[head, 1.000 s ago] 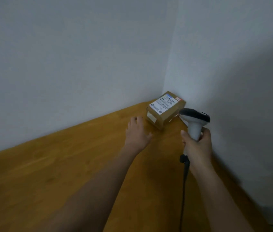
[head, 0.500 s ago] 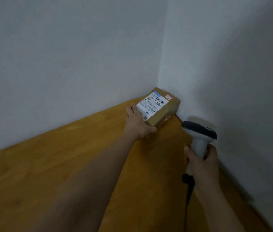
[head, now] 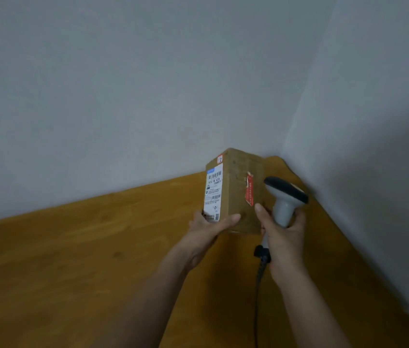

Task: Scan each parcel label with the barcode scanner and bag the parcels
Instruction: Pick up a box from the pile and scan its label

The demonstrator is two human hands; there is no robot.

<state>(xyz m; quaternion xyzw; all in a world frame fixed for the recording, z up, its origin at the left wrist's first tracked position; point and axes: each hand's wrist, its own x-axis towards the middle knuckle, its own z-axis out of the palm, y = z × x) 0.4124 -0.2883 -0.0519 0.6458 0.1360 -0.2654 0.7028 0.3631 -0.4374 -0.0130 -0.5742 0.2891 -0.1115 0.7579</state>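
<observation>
— Parcel [head: 243, 194] first: where was it?

— Up off the wooden counter [head: 72, 259], held on end near the far right corner where the two grey walls [head: 148, 84] met. It was a brown cardboard box, standing tall and narrow.

— Who had it?

— The left hand [head: 208, 228] gripped it at the bottom end, thumb laid across the near brown face, the fingers curled round onto the labelled side.

— Could you see the label?

— Yes, a white shipping label [head: 214, 194] ran down the left face, with barcodes and a blue strip at the top. The print was too small for me to read. A small red and white sticker [head: 220, 159] sat above it at the top edge, and a strip of red tape [head: 249, 189] ran down the brown face.

— And the scanner?

— The barcode scanner [head: 285, 197] was just to the right of the box, grey handle, dark head. The right hand [head: 283, 234] was wrapped round the handle, thumb raised beside the box's right edge. I couldn't tell whether the thumb actually touched the cardboard.

— Was it wired?

— A black cable [head: 258, 285] hung from the bottom of the handle and ran down toward the near edge, between the two forearms.
</observation>
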